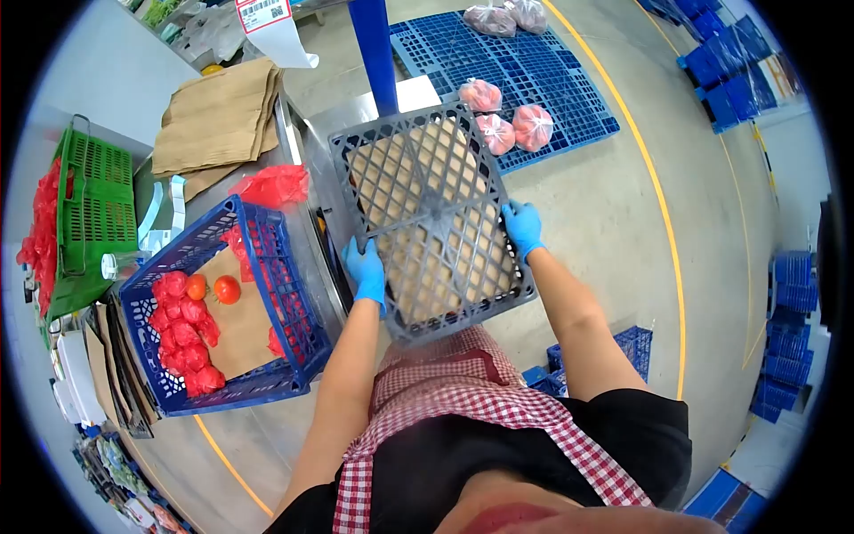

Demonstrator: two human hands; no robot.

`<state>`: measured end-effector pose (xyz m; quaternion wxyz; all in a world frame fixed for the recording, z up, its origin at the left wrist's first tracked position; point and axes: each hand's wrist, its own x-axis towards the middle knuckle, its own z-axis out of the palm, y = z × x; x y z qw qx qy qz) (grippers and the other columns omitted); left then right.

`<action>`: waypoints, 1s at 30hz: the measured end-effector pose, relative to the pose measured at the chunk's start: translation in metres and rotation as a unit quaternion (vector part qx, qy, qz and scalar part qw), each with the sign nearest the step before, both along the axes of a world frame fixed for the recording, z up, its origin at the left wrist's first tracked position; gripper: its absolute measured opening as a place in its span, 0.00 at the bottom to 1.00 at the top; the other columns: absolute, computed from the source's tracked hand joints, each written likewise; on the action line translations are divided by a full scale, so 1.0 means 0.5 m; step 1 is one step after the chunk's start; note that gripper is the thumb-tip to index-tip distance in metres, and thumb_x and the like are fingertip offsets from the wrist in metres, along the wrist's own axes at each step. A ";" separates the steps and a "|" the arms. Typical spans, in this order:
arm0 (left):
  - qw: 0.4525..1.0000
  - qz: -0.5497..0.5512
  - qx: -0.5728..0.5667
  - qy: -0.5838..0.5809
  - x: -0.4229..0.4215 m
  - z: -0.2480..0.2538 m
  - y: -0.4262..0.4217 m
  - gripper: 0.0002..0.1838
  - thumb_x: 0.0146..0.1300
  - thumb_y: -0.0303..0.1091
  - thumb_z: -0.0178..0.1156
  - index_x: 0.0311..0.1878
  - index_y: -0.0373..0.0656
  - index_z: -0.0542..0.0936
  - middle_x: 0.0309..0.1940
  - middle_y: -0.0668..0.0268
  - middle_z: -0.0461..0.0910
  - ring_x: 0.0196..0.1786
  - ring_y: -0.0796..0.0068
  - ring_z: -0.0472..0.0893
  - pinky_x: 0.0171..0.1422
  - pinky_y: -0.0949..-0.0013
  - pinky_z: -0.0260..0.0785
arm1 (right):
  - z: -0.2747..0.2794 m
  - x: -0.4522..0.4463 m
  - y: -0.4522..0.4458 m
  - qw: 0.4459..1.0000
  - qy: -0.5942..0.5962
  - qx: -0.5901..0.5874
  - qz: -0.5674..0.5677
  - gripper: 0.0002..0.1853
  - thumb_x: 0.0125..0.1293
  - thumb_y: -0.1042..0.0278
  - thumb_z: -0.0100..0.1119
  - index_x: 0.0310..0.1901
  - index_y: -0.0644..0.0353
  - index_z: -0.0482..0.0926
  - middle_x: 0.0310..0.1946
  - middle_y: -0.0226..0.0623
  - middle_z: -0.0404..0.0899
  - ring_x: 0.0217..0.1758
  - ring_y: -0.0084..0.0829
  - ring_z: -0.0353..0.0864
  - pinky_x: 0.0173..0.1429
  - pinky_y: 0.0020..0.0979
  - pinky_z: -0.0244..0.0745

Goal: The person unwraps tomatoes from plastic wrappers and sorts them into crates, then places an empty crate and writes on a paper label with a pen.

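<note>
A black lattice plastic crate (433, 203) is held in front of my body, with brown paper or cardboard showing through its openings. Gloved in blue, my left hand (365, 270) grips the crate's left side, its fingers partly hidden. My right hand (523, 227), also in a blue glove, is closed on the right edge. To the left, a blue plastic crate (182, 402) holds several red-bagged bundles (185, 334), two loose tomatoes (227, 289) and a brown sheet (233, 336). Red plastic bags (274, 185) lie on the metal table behind it.
Brown paper sheets (213, 116) are stacked at the table's back. A green basket (98, 196) stands far left. A blue post (374, 58) rises beyond the black crate. On the floor, a blue pallet (569, 98) carries bagged produce (533, 127). Blue crates (787, 285) are stacked at right.
</note>
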<state>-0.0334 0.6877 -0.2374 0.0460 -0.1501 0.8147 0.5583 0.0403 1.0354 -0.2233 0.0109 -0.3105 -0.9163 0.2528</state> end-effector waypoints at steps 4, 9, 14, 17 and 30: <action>0.997 0.025 0.023 -0.071 0.007 0.039 0.016 0.20 0.65 0.27 0.55 0.59 0.32 0.72 0.50 0.57 0.78 0.48 0.67 0.77 0.53 0.67 0.68 | 0.016 0.000 -0.013 1.000 0.005 -0.007 0.011 0.17 0.63 0.55 0.53 0.47 0.55 0.80 0.35 0.56 0.76 0.39 0.52 0.77 0.44 0.46 0.72; 0.984 0.106 0.092 -0.105 0.012 0.029 0.031 0.20 0.65 0.26 0.55 0.61 0.33 0.71 0.52 0.56 0.77 0.49 0.66 0.77 0.53 0.67 0.69 | 0.019 -0.025 0.003 0.998 -0.043 -0.011 0.039 0.17 0.63 0.56 0.53 0.45 0.59 0.80 0.36 0.54 0.77 0.41 0.52 0.77 0.45 0.46 0.72; 0.977 0.074 0.098 -0.174 0.002 0.063 0.023 0.24 0.64 0.27 0.57 0.63 0.33 0.68 0.56 0.54 0.75 0.53 0.63 0.76 0.54 0.65 0.71 | 0.031 -0.049 0.051 0.958 -0.146 -0.245 0.020 0.24 0.59 0.62 0.56 0.58 0.59 0.73 0.51 0.56 0.75 0.52 0.51 0.77 0.53 0.41 0.72; 0.983 0.057 0.088 -0.151 -0.015 0.083 0.007 0.28 0.61 0.25 0.59 0.66 0.36 0.66 0.56 0.54 0.75 0.53 0.62 0.77 0.55 0.63 0.72 | 0.050 -0.092 0.069 0.981 -0.150 -0.088 0.088 0.34 0.55 0.66 0.60 0.65 0.60 0.64 0.55 0.60 0.71 0.56 0.54 0.73 0.59 0.40 0.69; 0.848 -0.191 -0.450 0.205 -0.460 0.055 0.136 0.25 0.64 0.50 0.54 0.63 0.55 0.70 0.61 0.59 0.67 0.66 0.53 0.62 0.69 0.45 0.51 | 0.018 -0.577 0.012 0.945 0.105 0.131 0.281 0.19 0.64 0.46 0.52 0.43 0.52 0.81 0.45 0.46 0.76 0.52 0.47 0.72 0.55 0.44 0.65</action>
